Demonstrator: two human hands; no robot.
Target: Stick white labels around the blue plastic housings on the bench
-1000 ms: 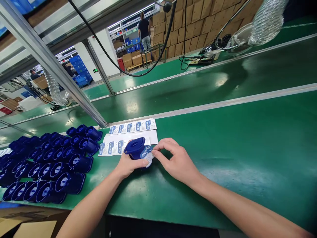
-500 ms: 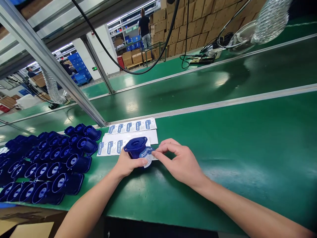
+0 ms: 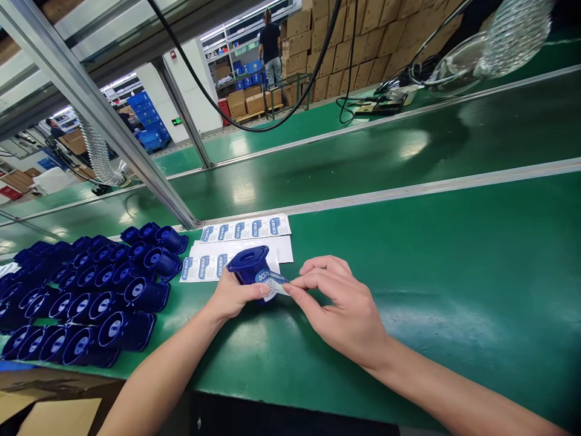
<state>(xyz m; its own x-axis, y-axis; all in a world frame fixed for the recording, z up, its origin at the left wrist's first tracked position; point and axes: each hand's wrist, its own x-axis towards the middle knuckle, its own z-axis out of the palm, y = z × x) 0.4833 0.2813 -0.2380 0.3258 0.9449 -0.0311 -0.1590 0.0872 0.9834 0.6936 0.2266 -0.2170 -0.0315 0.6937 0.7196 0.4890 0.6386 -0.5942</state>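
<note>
My left hand (image 3: 233,298) is wrapped round a dark blue plastic part (image 3: 249,265) standing on the green table (image 3: 454,260). A blue and white label (image 3: 271,282) lies on the part's side. My right hand (image 3: 345,306) pinches the label's right edge between thumb and forefinger, against the part. Behind the part lie white label sheets (image 3: 247,229) with blue printed stickers.
Several rows of identical blue parts (image 3: 86,284) lie on the table at the left. A slanted metal frame post (image 3: 109,124) rises behind them. A conveyor belt (image 3: 408,145) runs across beyond the table. Stacked cardboard boxes (image 3: 358,42) and a standing person (image 3: 272,45) are far behind.
The blue part has tilted slightly toward the right. My right hand has shifted a little lower along the label's edge. The camera view has drifted slightly.
</note>
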